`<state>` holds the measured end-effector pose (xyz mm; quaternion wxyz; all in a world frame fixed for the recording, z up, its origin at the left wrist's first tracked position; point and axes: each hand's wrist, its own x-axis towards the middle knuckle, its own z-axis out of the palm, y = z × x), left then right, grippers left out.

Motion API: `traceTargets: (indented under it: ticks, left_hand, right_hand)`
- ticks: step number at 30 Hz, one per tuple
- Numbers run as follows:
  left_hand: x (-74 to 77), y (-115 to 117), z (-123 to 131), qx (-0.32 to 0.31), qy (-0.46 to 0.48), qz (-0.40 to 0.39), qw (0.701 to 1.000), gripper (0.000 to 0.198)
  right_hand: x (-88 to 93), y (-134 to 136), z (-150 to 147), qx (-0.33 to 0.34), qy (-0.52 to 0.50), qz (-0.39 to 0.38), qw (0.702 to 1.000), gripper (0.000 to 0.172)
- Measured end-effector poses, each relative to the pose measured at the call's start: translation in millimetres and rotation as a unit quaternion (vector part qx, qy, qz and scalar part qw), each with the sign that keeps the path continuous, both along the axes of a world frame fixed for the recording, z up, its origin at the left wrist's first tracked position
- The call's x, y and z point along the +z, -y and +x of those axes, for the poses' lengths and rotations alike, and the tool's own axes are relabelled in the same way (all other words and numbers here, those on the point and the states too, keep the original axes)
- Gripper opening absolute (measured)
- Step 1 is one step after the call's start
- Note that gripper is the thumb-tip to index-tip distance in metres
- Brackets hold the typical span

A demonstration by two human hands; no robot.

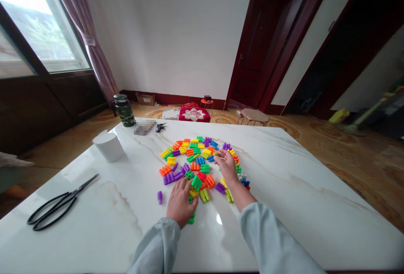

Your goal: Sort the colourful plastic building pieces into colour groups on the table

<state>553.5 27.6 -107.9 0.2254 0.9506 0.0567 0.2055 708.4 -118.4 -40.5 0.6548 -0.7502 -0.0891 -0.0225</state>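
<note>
A spread of small ribbed plastic building blocks (200,167) in green, orange, purple, yellow, red and blue lies on the white marbled table. My left hand (181,200) is at the near side of the spread, its fingers curled round green and yellow blocks (196,183); the fingers partly cover them. My right hand (227,166) reaches over the right part, with thumb and fingertips pinching a small yellow-green block (216,154). Beside my left hand lies a single purple block (160,197). A purple piece (220,188) lies below my right fingers.
Long black-handled scissors (63,202) lie at the left of the table (299,206). A white paper roll (109,146), a camouflage flask (124,110) and small dark clippers (160,127) stand or lie toward the far left. Beyond the far edge are stools (255,115).
</note>
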Motion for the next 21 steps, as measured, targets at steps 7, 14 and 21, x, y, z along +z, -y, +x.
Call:
traceTargets:
  ticks: [7, 14, 21]
  left_hand:
    - [-0.2, 0, 0, 0.001, 0.001, -0.008, 1.0, 0.051]
    - [-1.6, 0, 0, -0.001, 0.004, -0.001, 1.0, 0.05]
    - [-1.9, -1, 1, -0.006, 0.006, -0.003, 1.0, 0.048]
  right_hand:
    - [-16.7, 9, -41, 0.063, -0.282, 0.379, 0.879, 0.024]
    - [-25.0, 4, -75, 0.084, -0.315, 0.442, 0.836, 0.034]
    - [-43.5, -2, -97, 0.059, -0.264, 0.409, 0.872, 0.039]
